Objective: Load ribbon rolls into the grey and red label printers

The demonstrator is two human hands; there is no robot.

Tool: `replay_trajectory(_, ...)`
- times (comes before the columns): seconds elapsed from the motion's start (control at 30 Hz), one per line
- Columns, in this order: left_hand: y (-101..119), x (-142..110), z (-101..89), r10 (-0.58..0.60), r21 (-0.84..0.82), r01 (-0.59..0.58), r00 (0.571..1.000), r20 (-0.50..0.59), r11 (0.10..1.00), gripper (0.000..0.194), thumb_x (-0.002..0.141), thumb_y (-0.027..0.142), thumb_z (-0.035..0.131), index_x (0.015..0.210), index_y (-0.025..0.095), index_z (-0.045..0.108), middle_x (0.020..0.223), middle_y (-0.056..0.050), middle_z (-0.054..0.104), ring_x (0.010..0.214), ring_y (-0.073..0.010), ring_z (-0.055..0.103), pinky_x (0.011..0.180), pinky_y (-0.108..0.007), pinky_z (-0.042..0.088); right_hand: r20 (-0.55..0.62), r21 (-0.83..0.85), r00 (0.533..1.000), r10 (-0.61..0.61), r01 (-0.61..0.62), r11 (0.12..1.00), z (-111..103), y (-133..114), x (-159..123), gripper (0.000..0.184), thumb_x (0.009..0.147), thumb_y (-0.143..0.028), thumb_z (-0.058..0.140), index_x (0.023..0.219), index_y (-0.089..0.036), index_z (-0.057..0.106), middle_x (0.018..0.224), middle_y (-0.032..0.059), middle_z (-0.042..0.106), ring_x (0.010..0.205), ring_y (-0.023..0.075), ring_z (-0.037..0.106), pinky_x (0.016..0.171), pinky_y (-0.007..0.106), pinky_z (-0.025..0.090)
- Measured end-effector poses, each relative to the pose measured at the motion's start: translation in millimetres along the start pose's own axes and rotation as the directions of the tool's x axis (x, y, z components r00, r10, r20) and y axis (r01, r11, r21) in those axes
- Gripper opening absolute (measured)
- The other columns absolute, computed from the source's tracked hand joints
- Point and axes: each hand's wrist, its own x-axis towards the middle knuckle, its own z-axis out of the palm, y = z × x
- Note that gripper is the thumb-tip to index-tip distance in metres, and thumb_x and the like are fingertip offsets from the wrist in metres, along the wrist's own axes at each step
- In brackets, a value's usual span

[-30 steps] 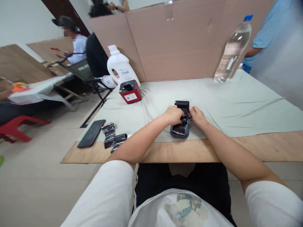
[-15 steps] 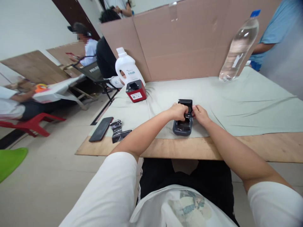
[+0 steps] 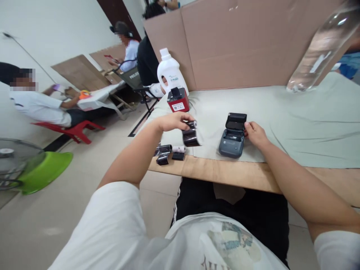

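Observation:
Pinched in the fingers of my left hand is a black ribbon roll, its glossy film hanging down above the cloth. My right hand is closed on the right edge of the raised lid of a small dark grey printer. The printer lies near the table's front edge, its inner compartment exposed. Left of it, below my left hand, lie another black ribbon and a small pale roll with a dark piece beside it.
A red and black box-like device stands before a white jug at the table's back left. Cardboard walls the back edge, and a large clear bottle stands at the right. People sit at another table on the left.
My left hand has lifted the ribbon out of the printer and carried it left. My right hand remains at the lid. The view has turned left.

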Motion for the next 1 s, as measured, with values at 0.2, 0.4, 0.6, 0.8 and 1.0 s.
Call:
replay_trajectory(0.2, -57.7, -47.3, -32.9, -0.326, 0.351, 0.341, 0.940, -0.104, 0.872, 0.055, 0.064, 0.037, 0.064, 0.116, 0.018, 0.067, 0.115, -0.004, 0.070, 0.106, -0.0240, 0.063, 0.096, -0.032, 0.047, -0.043, -0.129, 0.998, -0.044, 0.038, 0.991, 0.8, 0.0, 0.4, 0.052, 0.087, -0.069, 0.038, 0.085, -0.021, 0.057, 0.071, 0.0058, 0.065, 0.073, 0.0224, 0.060, 0.069, 0.036, 0.047)
replay_trajectory(0.4, -84.9, -45.6, -20.3, -0.492, 0.616, 0.426, 0.867, -0.071, 0.662, 0.054, 0.062, 0.026, 0.060, 0.116, 0.023, 0.068, 0.122, -0.005, 0.068, 0.110, -0.0240, 0.062, 0.095, -0.029, 0.047, -0.019, -0.147, 0.999, -0.040, 0.037, 0.988, -0.5, -2.0, -2.0, 0.048, 0.088, -0.065, 0.036, 0.087, -0.021, 0.056, 0.076, 0.0073, 0.066, 0.078, 0.0242, 0.061, 0.072, 0.037, 0.047)
replay_trajectory(0.6, -77.2, -50.7, -2.7, -0.535, 0.778, 0.425, 0.834, -0.137, 0.462, 0.060, 0.065, 0.018, 0.058, 0.125, 0.025, 0.062, 0.130, -0.010, 0.062, 0.115, -0.0307, 0.059, 0.096, -0.040, 0.047, -0.014, -0.142, 0.999, -0.035, 0.032, 0.989, -1.6, -3.1, -2.5, 0.047, 0.087, -0.065, 0.037, 0.084, -0.022, 0.055, 0.074, 0.0061, 0.065, 0.076, 0.0239, 0.061, 0.072, 0.037, 0.047)
replay_trajectory(0.8, -58.5, -63.3, 13.2, -0.335, 0.696, 0.317, 0.935, -0.116, 0.644, 0.048, 0.077, 0.022, 0.049, 0.123, 0.023, 0.060, 0.134, -0.006, 0.059, 0.124, -0.0238, 0.053, 0.107, -0.036, 0.040, -0.005, -0.149, 1.000, -0.030, 0.029, 0.988, -1.4, -2.4, -2.0, 0.045, 0.088, -0.064, 0.037, 0.085, -0.023, 0.055, 0.074, 0.0056, 0.066, 0.074, 0.0234, 0.061, 0.070, 0.037, 0.046)
replay_trajectory(1.0, -48.0, -51.8, 45.8, -0.233, 0.644, 0.189, 0.972, -0.016, 0.742, 0.043, 0.079, 0.033, 0.058, 0.119, 0.019, 0.062, 0.126, -0.009, 0.063, 0.118, -0.0255, 0.056, 0.103, -0.034, 0.042, -0.011, -0.154, 0.999, -0.032, 0.030, 0.988, -1.0, -2.4, -2.3, 0.048, 0.087, -0.066, 0.036, 0.087, -0.022, 0.055, 0.076, 0.0066, 0.066, 0.076, 0.0235, 0.061, 0.070, 0.036, 0.046)
